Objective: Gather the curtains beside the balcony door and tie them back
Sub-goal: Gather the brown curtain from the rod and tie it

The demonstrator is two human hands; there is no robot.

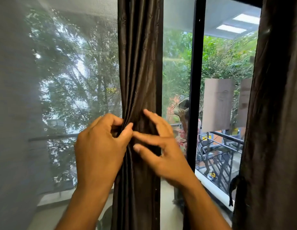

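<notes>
A dark brown, glossy fabric curtain (pixel 137 63) is seen bunched into narrow vertical folds, hanging between a grey mesh screen (pixel 53 80) and a black door frame (pixel 195 80). Its folds are pinched at mid-height by the left hand (pixel 101 146), while the right hand (pixel 162 146) is laid against it with fingers spread.

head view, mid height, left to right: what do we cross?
Mesh screen → left hand pinching the gathered brown curtain → right hand, fingers spread against the same curtain → black door frame → glass pane with the balcony railing behind it → second dark curtain.
</notes>
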